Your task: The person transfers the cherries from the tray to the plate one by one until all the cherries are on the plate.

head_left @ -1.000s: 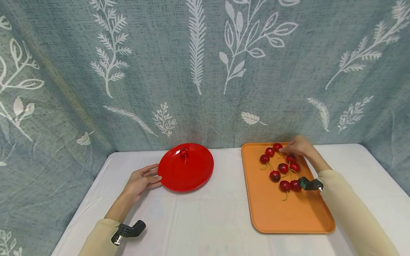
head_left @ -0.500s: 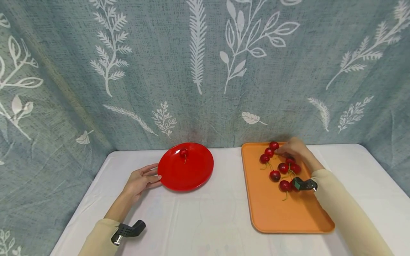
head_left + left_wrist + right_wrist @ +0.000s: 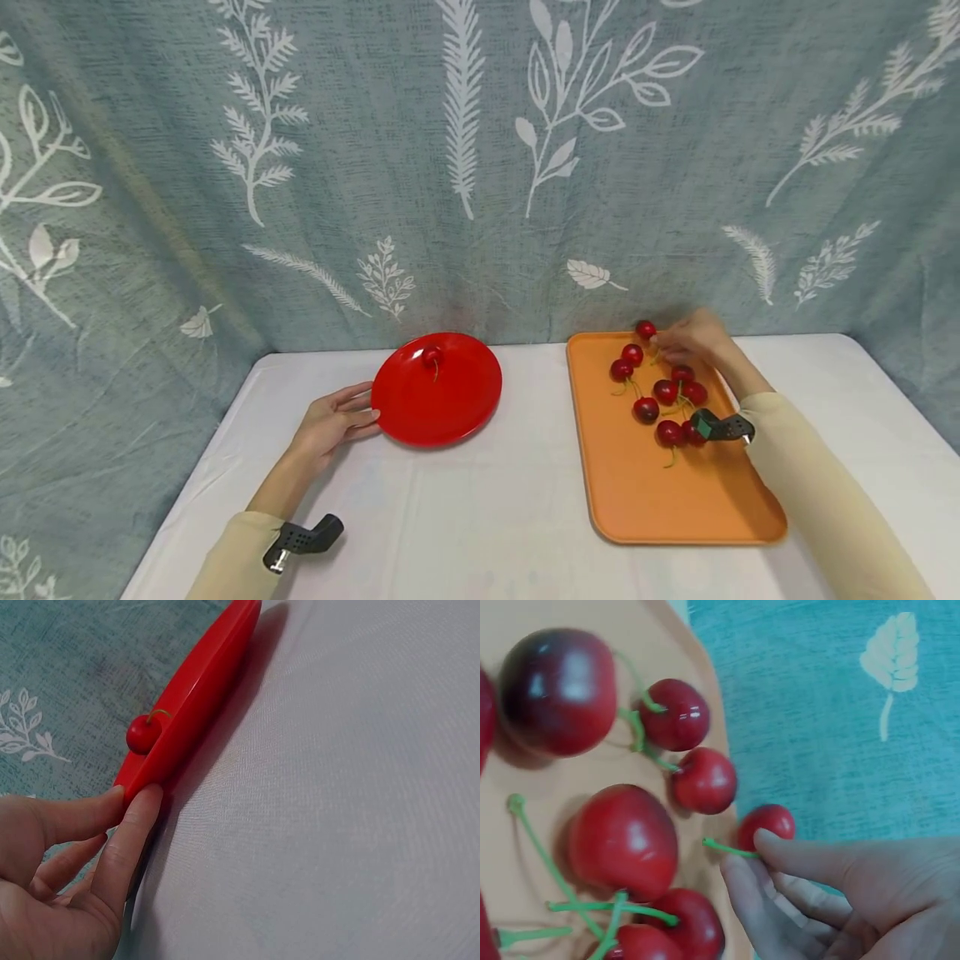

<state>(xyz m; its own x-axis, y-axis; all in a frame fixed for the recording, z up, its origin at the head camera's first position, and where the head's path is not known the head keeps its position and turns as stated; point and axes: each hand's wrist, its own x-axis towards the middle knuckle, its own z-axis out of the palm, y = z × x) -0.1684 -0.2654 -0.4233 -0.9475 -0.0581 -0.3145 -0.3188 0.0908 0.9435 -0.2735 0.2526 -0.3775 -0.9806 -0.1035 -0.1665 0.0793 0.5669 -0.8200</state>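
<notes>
At the far edge of an orange tray [image 3: 622, 492], my right hand [image 3: 697, 340] pinches a cherry [image 3: 646, 330] by its green stem. Up close in the right wrist view, thumb and fingertip meet at that cherry [image 3: 771, 823], which looks lifted a little above the tray. Several other red cherries [image 3: 646, 409] with stems lie in the tray's far half. My left hand [image 3: 335, 425] grips the near-left rim of a red plate [image 3: 442, 408]. From the left wrist, the thumb is on the rim's top and fingers lie beneath it. A single cherry [image 3: 143, 735] sits inside the plate.
A white cloth [image 3: 502, 517] covers the table, with a wide stretch between plate and tray. Behind both hangs a blue-green curtain [image 3: 495, 275] with white leaf prints, close to the far table edge. Each sleeve carries a black wrist camera [image 3: 303, 537].
My right hand first moved left and toward the cherries by the tray's far edge, then rose slightly with one cherry in its fingertips. The left hand and plate have stayed put.
</notes>
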